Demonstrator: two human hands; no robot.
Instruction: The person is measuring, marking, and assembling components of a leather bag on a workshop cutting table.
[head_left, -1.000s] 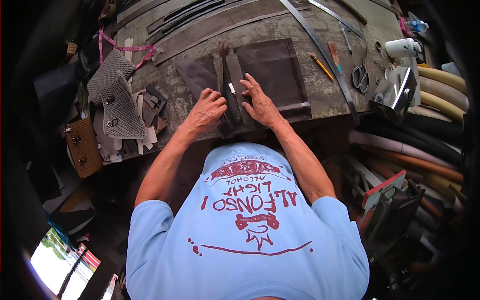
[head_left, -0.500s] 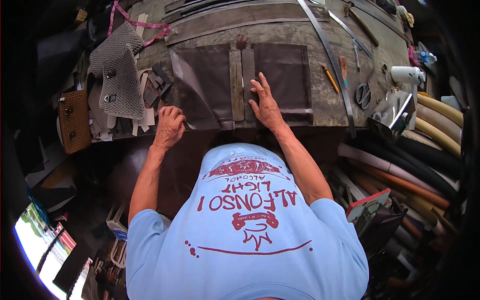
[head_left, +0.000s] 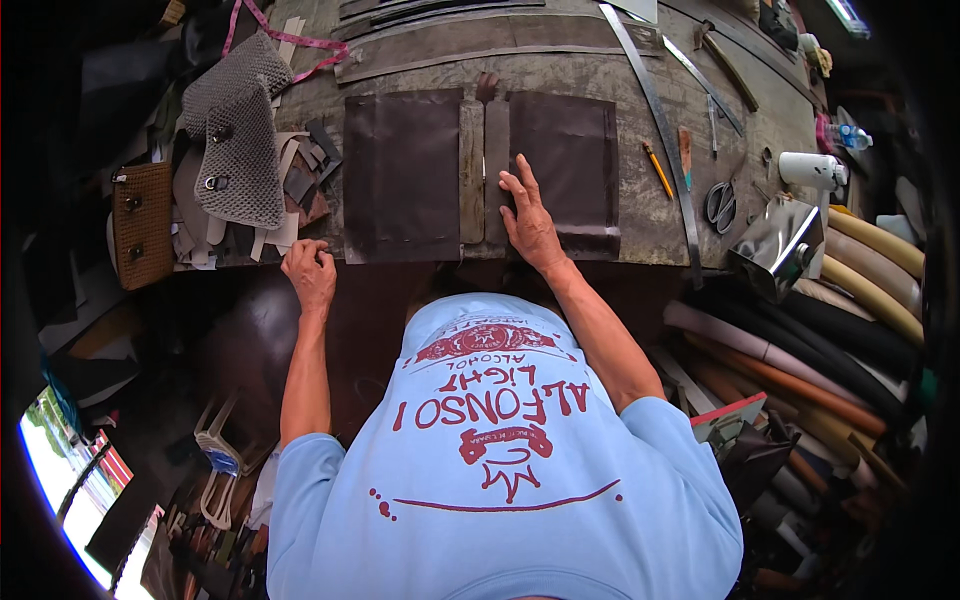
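Two dark brown leather-like panels lie side by side at the workbench's front edge, a left panel (head_left: pixel 402 175) and a right panel (head_left: pixel 565 165). Between them are a worn flat wooden strip (head_left: pixel 472 185) and a narrow dark strip (head_left: pixel 496 130). My right hand (head_left: pixel 533 222) rests over the narrow strip and the right panel's inner edge, fingers stretched out. At the bench edge, just left of the left panel's lower corner, my left hand (head_left: pixel 310 275) has its fingers curled together; whatever they may hold is hidden.
Left of the panels lie material scraps (head_left: pixel 300 180), a grey woven piece (head_left: pixel 240 150) and a brown woven pouch (head_left: pixel 142 230). Rightward are a long metal ruler (head_left: pixel 655 120), an orange pencil (head_left: pixel 658 170), scissors (head_left: pixel 721 200) and a shiny metal can (head_left: pixel 778 245). Material rolls (head_left: pixel 870 250) stack beyond.
My left hand has moved left and down, away from the left panel. That panel, wrinkled and skewed before, now lies flatter and straighter. My right hand has stayed nearly in place.
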